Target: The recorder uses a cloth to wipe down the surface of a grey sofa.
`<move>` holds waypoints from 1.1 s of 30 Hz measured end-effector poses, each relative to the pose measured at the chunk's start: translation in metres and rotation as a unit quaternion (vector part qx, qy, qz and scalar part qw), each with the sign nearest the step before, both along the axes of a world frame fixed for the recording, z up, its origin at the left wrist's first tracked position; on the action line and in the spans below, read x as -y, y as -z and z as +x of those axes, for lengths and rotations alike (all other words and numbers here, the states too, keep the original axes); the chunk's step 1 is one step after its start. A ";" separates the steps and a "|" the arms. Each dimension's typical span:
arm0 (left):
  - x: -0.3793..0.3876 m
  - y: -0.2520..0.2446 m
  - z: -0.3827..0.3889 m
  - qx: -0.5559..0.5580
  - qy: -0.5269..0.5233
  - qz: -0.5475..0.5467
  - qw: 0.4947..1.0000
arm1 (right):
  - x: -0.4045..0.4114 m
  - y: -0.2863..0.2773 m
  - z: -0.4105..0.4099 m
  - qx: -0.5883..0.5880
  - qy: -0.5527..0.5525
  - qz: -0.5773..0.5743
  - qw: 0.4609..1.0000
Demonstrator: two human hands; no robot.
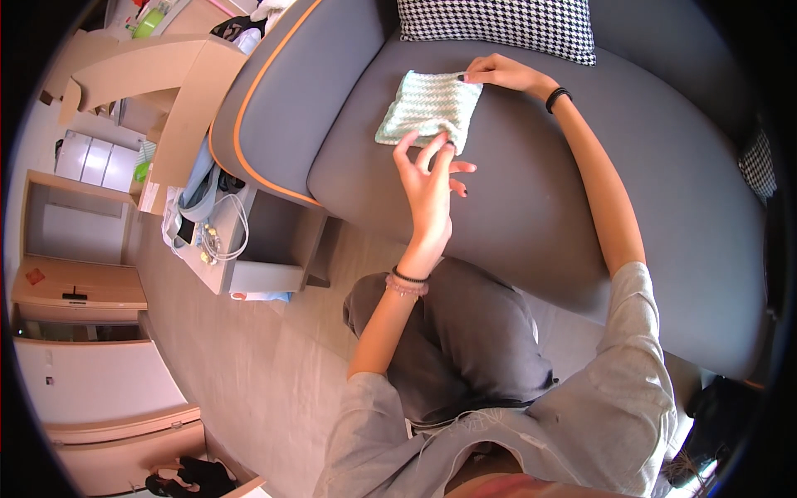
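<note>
A folded, striped pale-green and white knit cloth lies on the grey sofa seat. At its near edge is my left hand, with the fingertips gripping a bunched part of the border; the other fingers spread to the side. My right hand pinches the far right corner, thumb on top and the remaining fingers curled. The cloth's layers show along its left side. Its underside is hidden.
A black-and-white houndstooth cushion rests behind the cloth. The sofa's orange-piped armrest rises on the left. Beyond it, a low side table bears cables and a cap. My bent knees are before the seat.
</note>
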State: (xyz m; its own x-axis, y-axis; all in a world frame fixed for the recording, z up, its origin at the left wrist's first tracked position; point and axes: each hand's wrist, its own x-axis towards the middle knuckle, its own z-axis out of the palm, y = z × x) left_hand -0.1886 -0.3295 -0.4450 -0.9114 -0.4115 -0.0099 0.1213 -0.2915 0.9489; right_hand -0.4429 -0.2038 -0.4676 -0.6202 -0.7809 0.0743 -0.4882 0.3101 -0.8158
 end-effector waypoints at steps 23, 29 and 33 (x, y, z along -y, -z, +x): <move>-0.009 0.004 -0.031 -0.018 -0.160 -0.018 0.987 | -0.002 0.009 0.011 -0.011 0.047 -0.033 0.998; -0.004 0.008 -0.004 -0.007 -0.142 -0.023 0.990 | -0.005 0.010 0.016 -0.001 0.073 -0.022 0.997; 0.041 0.010 -0.010 -0.073 -0.208 -0.540 0.812 | -0.006 0.017 0.019 -0.045 0.098 -0.042 0.993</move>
